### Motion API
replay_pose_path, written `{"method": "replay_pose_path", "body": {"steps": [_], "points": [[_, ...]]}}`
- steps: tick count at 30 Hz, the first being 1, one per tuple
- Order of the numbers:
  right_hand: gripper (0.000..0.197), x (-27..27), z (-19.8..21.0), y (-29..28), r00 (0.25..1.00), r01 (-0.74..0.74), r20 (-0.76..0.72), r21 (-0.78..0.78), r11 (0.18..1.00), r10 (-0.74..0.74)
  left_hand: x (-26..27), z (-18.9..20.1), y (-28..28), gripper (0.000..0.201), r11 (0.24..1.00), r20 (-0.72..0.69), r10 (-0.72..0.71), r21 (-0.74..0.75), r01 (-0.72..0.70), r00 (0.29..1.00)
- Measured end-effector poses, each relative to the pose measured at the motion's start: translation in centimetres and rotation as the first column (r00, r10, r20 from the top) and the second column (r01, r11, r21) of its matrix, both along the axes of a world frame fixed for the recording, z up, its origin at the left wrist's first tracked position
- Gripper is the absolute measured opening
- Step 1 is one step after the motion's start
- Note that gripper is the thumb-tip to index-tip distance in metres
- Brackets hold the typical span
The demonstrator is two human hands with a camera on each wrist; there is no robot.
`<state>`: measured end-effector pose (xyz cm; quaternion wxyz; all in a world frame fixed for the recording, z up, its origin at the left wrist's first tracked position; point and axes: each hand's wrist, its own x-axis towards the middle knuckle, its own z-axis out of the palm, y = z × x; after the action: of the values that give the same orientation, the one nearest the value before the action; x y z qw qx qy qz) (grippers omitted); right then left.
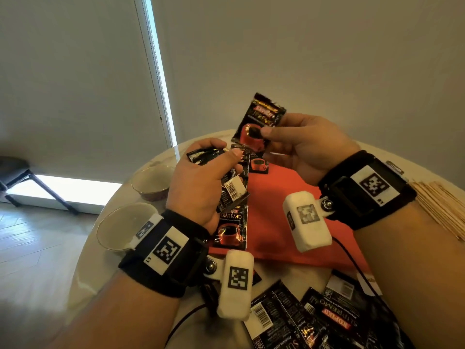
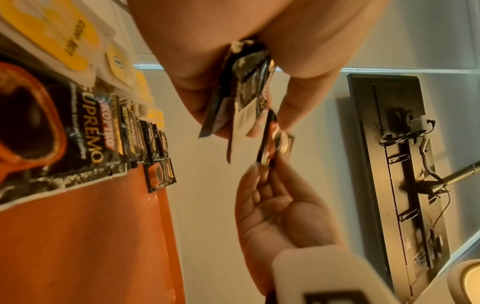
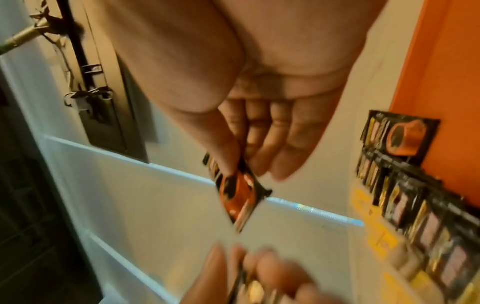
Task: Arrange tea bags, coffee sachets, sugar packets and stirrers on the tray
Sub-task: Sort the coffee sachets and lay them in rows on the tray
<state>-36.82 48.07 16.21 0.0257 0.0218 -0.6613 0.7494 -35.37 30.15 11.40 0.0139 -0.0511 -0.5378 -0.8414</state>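
My right hand (image 1: pixel 271 133) pinches one black coffee sachet (image 1: pixel 256 122) between thumb and fingers, raised above the far end of the red tray (image 1: pixel 289 210). Just left of it, my left hand (image 1: pixel 231 158) grips a small stack of coffee sachets (image 1: pixel 226 187). A row of coffee sachets (image 1: pixel 232 227) lies along the tray's left edge. In the left wrist view the stack (image 2: pixel 244 92) sits in my fingers, with the single sachet (image 2: pixel 275 144) just beyond it. In the right wrist view the pinched sachet (image 3: pixel 239 195) hangs over blurred left fingers (image 3: pixel 259 277).
More coffee sachets (image 1: pixel 314 318) lie loose on the table near me. Wooden stirrers (image 1: pixel 442 205) are piled at the right. Two bowls (image 1: pixel 153 180) (image 1: pixel 125 225) stand left of the tray. Yellow packets (image 2: pixel 64 35) lie beside the sachet row. Cables trail from both wrists.
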Motion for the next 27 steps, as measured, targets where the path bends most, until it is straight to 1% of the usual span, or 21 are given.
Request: {"method": "replay_pose_path", "body": {"steps": [2,3,4,7,9,12,14,18,22,25,27], "points": [[0.010,-1.1,-0.7,1.2,0.988,0.152,0.047,-0.086,0.985,-0.148,-0.2,0.0,-0.1,0.023,1.000,0.022,0.018,0.012,-0.018,1.000],[0.010,-1.9,-1.4,2.0,0.976,0.208,0.088,-0.095,0.974,-0.200,-0.3,-0.1,-0.2,0.027,1.000,0.027,0.028,0.013,-0.028,0.999],[0.009,-2.8,-2.3,2.6,0.963,0.241,0.141,-0.068,0.968,-0.230,-0.3,-0.1,-0.2,0.031,0.999,0.025,0.035,0.011,-0.035,0.999],[0.009,-5.2,-4.8,4.1,0.900,0.273,0.316,0.132,0.953,-0.301,-0.2,0.0,-0.2,0.040,0.999,0.016,0.040,-0.010,-0.040,0.999],[0.008,-6.3,-5.7,4.3,0.869,0.267,0.359,0.238,0.934,-0.340,-0.2,0.0,-0.3,0.038,0.999,0.016,0.035,-0.003,-0.035,0.999],[0.009,-7.4,-6.0,3.9,0.873,0.223,0.346,0.344,0.912,-0.344,-0.4,-0.2,-0.5,0.037,0.999,0.026,0.040,0.005,-0.040,0.999],[0.010,-7.9,-6.1,3.7,0.873,0.217,0.334,0.387,0.896,-0.355,-0.4,-0.2,-0.4,0.044,0.998,0.038,0.056,-0.010,-0.056,0.998],[0.010,-8.5,-6.5,3.4,0.874,0.162,0.368,0.395,0.904,-0.318,-0.4,0.0,-0.4,0.048,0.996,0.038,0.081,-0.025,-0.081,0.996],[0.008,-8.7,-6.5,3.2,0.865,0.176,0.374,0.401,0.899,-0.336,-0.5,0.0,-0.5,0.049,0.996,0.045,0.085,-0.028,-0.084,0.995],[0.012,-8.8,-6.5,3.1,0.861,0.169,0.374,0.429,0.887,-0.345,-0.5,0.1,-0.6,0.050,0.997,0.054,0.075,-0.021,-0.074,0.996],[0.011,-8.9,-6.5,3.0,0.860,0.158,0.375,0.451,0.879,-0.347,-0.4,0.1,-0.6,0.048,0.998,0.056,0.067,-0.024,-0.066,0.996]]}}
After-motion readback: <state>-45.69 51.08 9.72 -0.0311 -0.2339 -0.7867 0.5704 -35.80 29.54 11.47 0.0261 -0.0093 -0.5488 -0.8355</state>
